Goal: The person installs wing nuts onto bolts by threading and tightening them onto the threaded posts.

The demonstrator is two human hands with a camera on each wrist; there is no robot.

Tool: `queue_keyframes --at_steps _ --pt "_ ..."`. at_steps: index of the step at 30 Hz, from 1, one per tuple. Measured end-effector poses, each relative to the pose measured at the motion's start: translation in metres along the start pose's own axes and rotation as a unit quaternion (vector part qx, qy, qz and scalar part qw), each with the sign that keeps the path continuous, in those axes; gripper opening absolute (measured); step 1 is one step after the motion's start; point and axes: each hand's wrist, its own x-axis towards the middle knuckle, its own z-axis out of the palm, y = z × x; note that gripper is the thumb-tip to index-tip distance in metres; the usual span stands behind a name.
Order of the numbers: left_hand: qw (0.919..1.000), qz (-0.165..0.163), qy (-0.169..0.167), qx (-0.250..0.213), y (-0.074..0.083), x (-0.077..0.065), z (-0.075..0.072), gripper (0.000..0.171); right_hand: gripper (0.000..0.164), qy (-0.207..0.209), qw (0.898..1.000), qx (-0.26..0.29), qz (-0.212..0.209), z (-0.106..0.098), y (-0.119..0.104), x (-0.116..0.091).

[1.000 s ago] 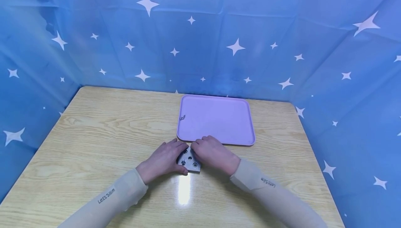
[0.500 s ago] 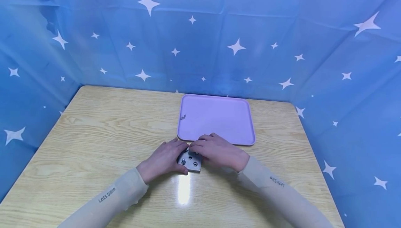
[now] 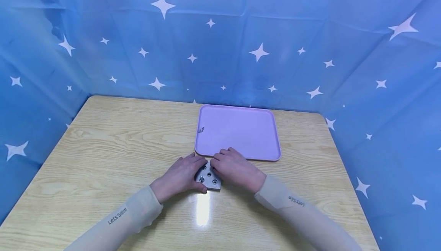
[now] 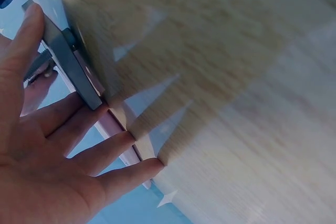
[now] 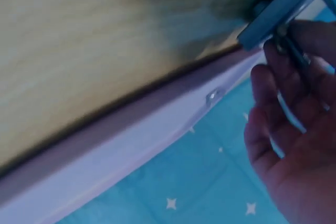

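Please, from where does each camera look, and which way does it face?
Head: worn on the head, facing forward and down at the wooden table, purple tray and star-patterned curtain; left hand, right hand and pale sleeves show.
Left wrist: worn there, facing along the left hand, which shows palm-side, toward the metal plate and wooden table; part of the right hand shows beyond.
Right wrist: worn there, facing the right hand, which pinches a bolt at the metal plate; purple tray and curtain beyond.
Both wrist views share the metal plate.

Table (image 3: 120, 155): pale wood grain
Tray (image 3: 237, 130): lilac, at the table's one o'clock
Curtain (image 3: 224, 71): blue, white-starred, nine through three o'clock
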Motion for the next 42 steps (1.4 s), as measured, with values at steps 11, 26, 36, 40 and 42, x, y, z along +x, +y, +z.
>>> queue_keyframes --at_steps 11,26,36,40,42 --pt "0.9998 0.014 0.010 -0.005 -0.001 0.001 0.002 0.086 0.008 0.018 0.994 0.069 0.082 0.005 -0.009 0.002" --pt "1.0000 0.003 0.004 0.002 -0.001 0.001 0.002 0.086 0.029 -0.067 0.993 0.009 -0.094 -0.015 0.017 -0.013" --pt "0.9999 -0.015 -0.007 0.002 0.002 0.000 0.000 0.089 0.016 -0.058 0.996 -0.009 -0.069 -0.008 0.013 -0.007" --pt "0.9999 -0.015 -0.005 0.001 0.002 -0.001 -0.001 0.088 0.014 -0.057 0.997 0.003 -0.048 -0.006 0.010 -0.004" --pt "0.9999 -0.010 -0.003 -0.001 0.002 -0.001 0.000 0.087 0.014 -0.057 0.998 0.008 -0.039 -0.005 0.008 -0.004"
